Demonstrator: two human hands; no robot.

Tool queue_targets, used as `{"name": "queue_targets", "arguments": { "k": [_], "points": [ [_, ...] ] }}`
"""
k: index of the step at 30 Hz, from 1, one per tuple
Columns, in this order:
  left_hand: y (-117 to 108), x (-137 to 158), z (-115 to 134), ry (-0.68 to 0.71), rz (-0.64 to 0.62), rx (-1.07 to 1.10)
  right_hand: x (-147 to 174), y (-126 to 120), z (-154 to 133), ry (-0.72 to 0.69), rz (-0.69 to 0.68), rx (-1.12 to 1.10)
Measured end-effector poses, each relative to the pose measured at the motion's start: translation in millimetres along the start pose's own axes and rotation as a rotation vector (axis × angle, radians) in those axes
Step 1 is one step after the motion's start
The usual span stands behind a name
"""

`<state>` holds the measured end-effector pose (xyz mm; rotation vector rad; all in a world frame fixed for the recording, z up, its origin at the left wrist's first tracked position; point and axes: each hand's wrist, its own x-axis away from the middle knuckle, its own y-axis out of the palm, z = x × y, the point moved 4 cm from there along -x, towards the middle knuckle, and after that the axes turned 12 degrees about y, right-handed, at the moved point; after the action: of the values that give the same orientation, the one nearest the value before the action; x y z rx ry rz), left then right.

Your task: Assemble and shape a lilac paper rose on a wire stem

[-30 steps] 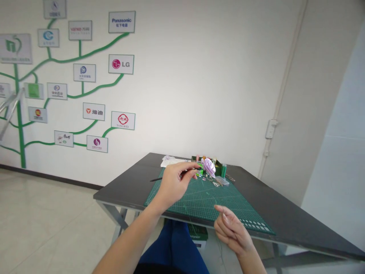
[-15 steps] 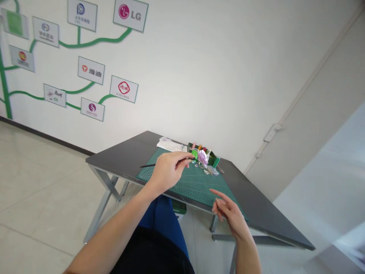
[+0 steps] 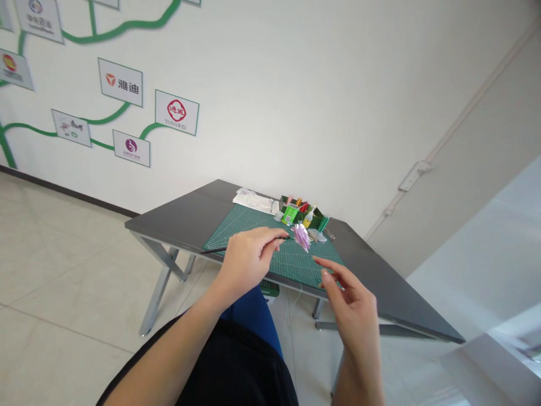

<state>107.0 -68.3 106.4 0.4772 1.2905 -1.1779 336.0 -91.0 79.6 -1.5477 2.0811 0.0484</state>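
Observation:
A pale purple artificial flower (image 3: 301,237) on a thin dark stem (image 3: 214,250) is held sideways above the table. My left hand (image 3: 249,254) pinches the stem just behind the bloom, thumb against fingers, and the stem's far end sticks out to the left. My right hand (image 3: 350,299) is raised to the right of the flower and below it, touching nothing. Its thumb and forefinger are apart. Beneath both hands lies a green cutting mat (image 3: 296,265) with a grid.
The dark table (image 3: 169,225) stands against a white wall. On its back part are a dark green box (image 3: 284,201) with coloured spools, a bright green container (image 3: 290,214), a small yellow bottle (image 3: 308,217), a clear case (image 3: 318,235) and white sheets (image 3: 256,201).
The flower has tilted and turned, still in my left hand. My right hand has come up, its thumb and forefinger more spread. The camera view has shifted.

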Motion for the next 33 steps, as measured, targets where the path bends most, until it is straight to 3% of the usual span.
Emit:
{"name": "queue_targets", "arguments": {
  "k": [6, 11, 15, 23, 33],
  "points": [
    [-0.5, 1.8, -0.2, 0.001, -0.019, -0.03, -4.5, 62.2, -11.7, 0.119, -0.341, -0.36],
    [-3.3, 3.8, -6.6, 0.006, -0.008, -0.034, -5.6, 86.5, -6.6, 0.216, -0.495, -0.497],
    [-4.5, 4.2, -9.3, 0.001, -0.007, -0.041, 0.6, 82.3, -1.7, 0.204, -0.446, -0.47],
    [-3.1, 2.6, -7.7, 0.008, -0.074, -0.065, 22.0, 59.3, -10.3, 0.049, -0.376, -0.191],
    [-0.9, 2.2, -10.2, -0.022, -0.124, -0.118, 27.6, 23.1, -52.3, -0.222, -0.356, 0.096]
  ]
}}
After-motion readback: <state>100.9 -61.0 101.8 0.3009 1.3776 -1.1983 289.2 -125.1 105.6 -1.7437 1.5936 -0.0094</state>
